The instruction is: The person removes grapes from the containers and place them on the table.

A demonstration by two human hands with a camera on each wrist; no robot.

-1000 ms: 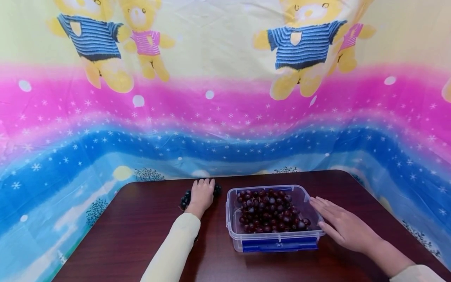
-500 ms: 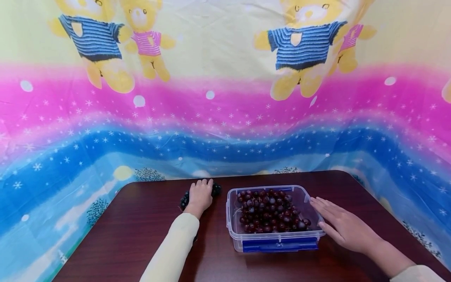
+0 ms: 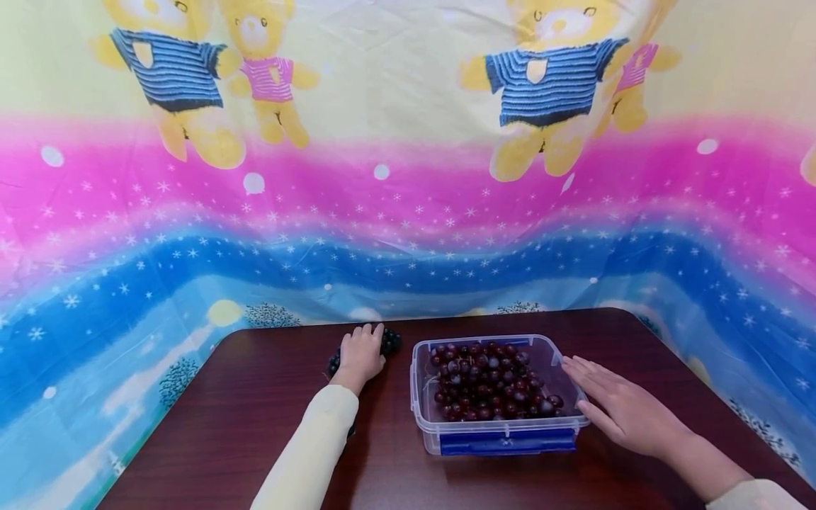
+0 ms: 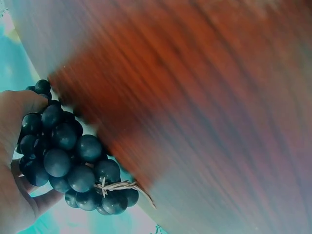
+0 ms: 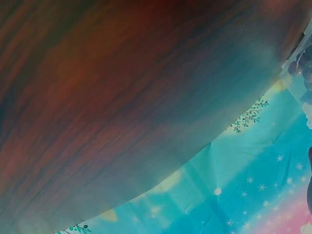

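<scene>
My left hand (image 3: 360, 354) grips a bunch of black grapes (image 3: 390, 341) toward the table's far edge. In the left wrist view, thumb and fingers wrap around the bunch of black grapes (image 4: 66, 151), and a dry brown stem sticks out. A clear plastic container (image 3: 506, 427) with a blue clasp stands right of the bunch, without a lid on top. Dark red grapes (image 3: 481, 382) fill most of it. With fingers extended, my right hand (image 3: 627, 411) rests against the container's right wall. Only a sliver of the container and its grapes (image 5: 306, 68) enters the right wrist view.
A dark brown wooden table (image 3: 223, 418) carries everything. Behind it hangs a cloth printed with bears and snowflakes (image 3: 408, 212), close to the table's far edge. Beside the left forearm, a small dark shape (image 3: 352, 429) shows, too hidden to identify.
My left hand has shifted slightly left over the bunch of black grapes, leaving more of its right end showing. The right hand and the container have stayed in place.
</scene>
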